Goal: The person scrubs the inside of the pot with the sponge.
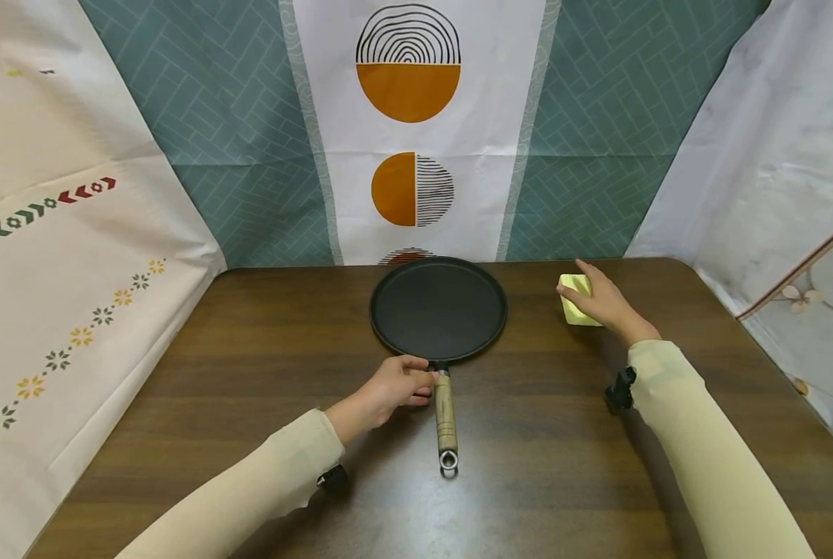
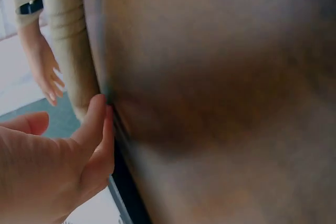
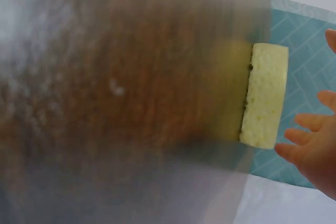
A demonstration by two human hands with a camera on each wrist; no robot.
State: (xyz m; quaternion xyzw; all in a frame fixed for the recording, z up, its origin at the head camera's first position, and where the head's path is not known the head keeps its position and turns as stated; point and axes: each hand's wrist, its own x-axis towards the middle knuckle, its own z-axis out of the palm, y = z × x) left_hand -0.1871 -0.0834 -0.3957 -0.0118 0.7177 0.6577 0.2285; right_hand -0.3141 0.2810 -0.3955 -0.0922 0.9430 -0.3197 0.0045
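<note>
A round black flat pan (image 1: 439,309) lies on the wooden table, its wooden handle (image 1: 446,415) pointing toward me and ending in a metal ring. My left hand (image 1: 397,386) is at the left side of the handle, near where it joins the pan. In the left wrist view, its fingertips (image 2: 97,103) are right at the handle (image 2: 73,51), with the thumb held apart. To the right of the pan sits a pale yellow sponge (image 1: 575,300). Over it is my right hand (image 1: 601,299), fingers spread. In the right wrist view, the fingers (image 3: 291,153) reach beside the sponge (image 3: 265,95).
The brown wooden table (image 1: 283,334) extends around the pan on both sides. A patterned curtain (image 1: 416,155) hangs behind its back edge. Light cloths hang at the left (image 1: 74,233) and right (image 1: 779,155). A dark wrist camera (image 1: 620,388) sits under the right sleeve.
</note>
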